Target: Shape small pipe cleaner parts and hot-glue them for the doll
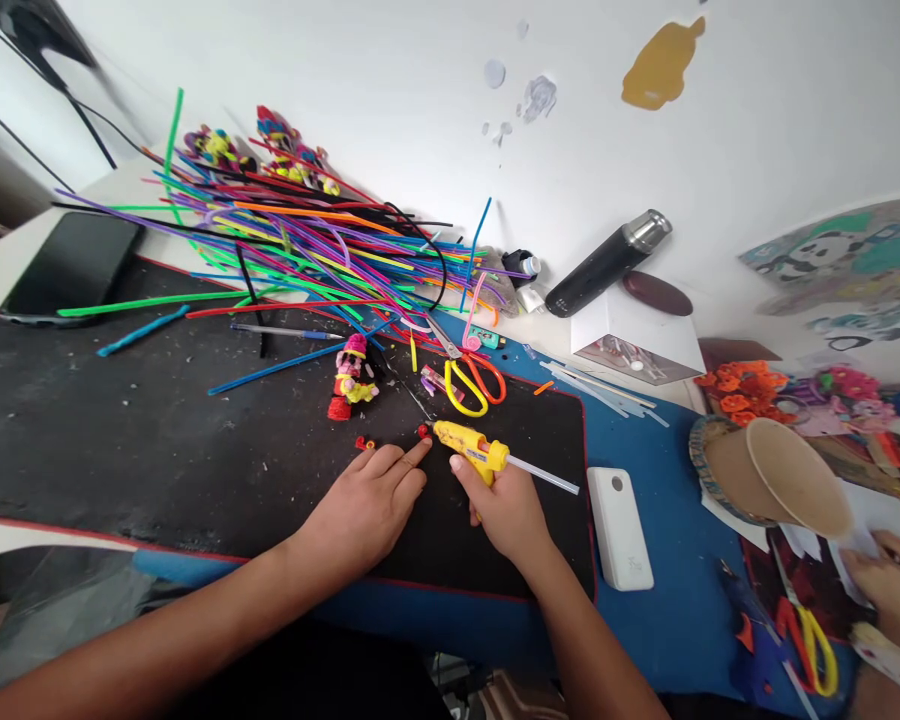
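My right hand is wrapped around a yellow hot glue gun, with a clear glue stick poking from its rear. The nozzle points left at a small red pipe-cleaner coil on the black mat. My left hand rests on the mat, its fingers stretched out, with a fingertip against the coil; its thumb is hidden. Just beyond that hand lie tiny red and orange curls. A small pipe-cleaner figure in pink, yellow and red sits farther back.
Loose pipe cleaners cover the back of the desk. Scissors lie beyond the glue gun, a phone far left. At right are a white power bank, a paper cup and another person's hand. A black flask leans behind.
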`<state>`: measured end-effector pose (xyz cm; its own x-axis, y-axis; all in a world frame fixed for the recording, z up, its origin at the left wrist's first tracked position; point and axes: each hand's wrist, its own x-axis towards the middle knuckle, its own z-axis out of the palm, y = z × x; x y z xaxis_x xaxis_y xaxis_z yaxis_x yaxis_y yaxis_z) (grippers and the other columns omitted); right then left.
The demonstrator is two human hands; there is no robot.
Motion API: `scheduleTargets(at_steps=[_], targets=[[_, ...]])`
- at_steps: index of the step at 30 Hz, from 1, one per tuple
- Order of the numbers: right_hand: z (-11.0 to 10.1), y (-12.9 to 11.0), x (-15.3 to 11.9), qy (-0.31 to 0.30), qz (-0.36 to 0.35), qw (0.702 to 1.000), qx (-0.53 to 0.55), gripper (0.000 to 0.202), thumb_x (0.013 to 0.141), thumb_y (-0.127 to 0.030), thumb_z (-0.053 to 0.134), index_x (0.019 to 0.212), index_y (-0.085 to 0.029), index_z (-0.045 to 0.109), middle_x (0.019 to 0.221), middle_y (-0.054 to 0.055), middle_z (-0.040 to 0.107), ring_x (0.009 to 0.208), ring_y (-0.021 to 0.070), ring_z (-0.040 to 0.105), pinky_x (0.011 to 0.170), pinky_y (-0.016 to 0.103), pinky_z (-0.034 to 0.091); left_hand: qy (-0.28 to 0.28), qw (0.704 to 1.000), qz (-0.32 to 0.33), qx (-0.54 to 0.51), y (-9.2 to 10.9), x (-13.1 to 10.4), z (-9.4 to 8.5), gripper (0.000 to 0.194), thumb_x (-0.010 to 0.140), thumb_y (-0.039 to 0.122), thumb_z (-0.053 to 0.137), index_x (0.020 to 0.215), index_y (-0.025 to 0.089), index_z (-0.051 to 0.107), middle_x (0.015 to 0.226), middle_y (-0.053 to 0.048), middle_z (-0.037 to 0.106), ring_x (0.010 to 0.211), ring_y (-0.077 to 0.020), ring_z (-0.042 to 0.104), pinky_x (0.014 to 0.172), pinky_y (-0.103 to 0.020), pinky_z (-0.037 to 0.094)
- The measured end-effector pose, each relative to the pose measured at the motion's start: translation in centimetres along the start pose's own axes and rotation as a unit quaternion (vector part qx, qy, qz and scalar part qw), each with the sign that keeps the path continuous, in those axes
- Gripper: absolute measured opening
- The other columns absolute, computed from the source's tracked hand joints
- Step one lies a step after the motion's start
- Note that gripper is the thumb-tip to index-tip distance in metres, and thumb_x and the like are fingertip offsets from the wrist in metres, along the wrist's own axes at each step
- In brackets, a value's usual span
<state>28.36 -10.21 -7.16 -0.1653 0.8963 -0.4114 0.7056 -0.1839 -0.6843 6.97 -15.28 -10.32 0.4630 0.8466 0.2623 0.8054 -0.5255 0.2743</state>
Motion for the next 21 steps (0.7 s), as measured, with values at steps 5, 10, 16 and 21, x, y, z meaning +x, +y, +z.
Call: scheduleTargets(at_steps=[5, 10, 16, 21], targets=[[0.1, 0.3, 0.1, 0.01, -0.011, 0.996, 0.083, 0.056, 0.096, -0.07, 0.062, 0.066, -0.023, 0.06, 0.045, -0.003, 0.054, 0.042, 0.0159, 0.058, 0.049, 0.026, 0.046, 0.001, 1.0, 0.004, 0.009, -0.1, -0.1, 0.2, 0.02, 0.107, 0.012, 0.055, 0.1, 0.019, 0.073, 0.146, -0.013, 0.075, 0.105, -0.0305, 0.069, 0.092, -0.05, 0.062], [-0.4, -0.2, 1.2, 0.039, -0.046, 0.981, 0.183, 0.059, 0.092, -0.075, 0.066, 0.07, -0.02, 0.066, 0.045, -0.002, 0.055, 0.041, 0.0146, 0.056, 0.047, 0.025, 0.047, 0.004, 1.0, 0.0, -0.031, -0.5, 0.1, -0.3, 0.022, 0.109, 0.016, 0.054, 0.097, 0.019, 0.071, 0.142, -0.014, 0.077, 0.102, -0.027, 0.07, 0.092, -0.046, 0.062], [-0.2, -0.9, 3.1, 0.065, -0.092, 0.958, 0.262, 0.063, 0.09, -0.08, 0.066, 0.078, -0.019, 0.07, 0.041, -0.004, 0.052, 0.037, 0.0138, 0.053, 0.047, 0.026, 0.047, 0.009, 0.997, -0.005, -0.071, -0.7, 0.3, -1.1, 0.021, 0.11, 0.017, 0.054, 0.097, 0.02, 0.07, 0.143, -0.014, 0.077, 0.101, -0.0247, 0.071, 0.091, -0.043, 0.062], [0.7, -0.1, 3.0, 0.059, -0.077, 0.962, 0.256, 0.061, 0.09, -0.078, 0.067, 0.079, -0.019, 0.07, 0.045, -0.003, 0.055, 0.04, 0.0145, 0.055, 0.046, 0.026, 0.048, 0.012, 0.994, -0.017, -0.11, -0.7, 0.2, -1.7, 0.02, 0.111, 0.018, 0.052, 0.098, 0.021, 0.068, 0.14, -0.014, 0.078, 0.102, -0.0249, 0.072, 0.091, -0.043, 0.061]])
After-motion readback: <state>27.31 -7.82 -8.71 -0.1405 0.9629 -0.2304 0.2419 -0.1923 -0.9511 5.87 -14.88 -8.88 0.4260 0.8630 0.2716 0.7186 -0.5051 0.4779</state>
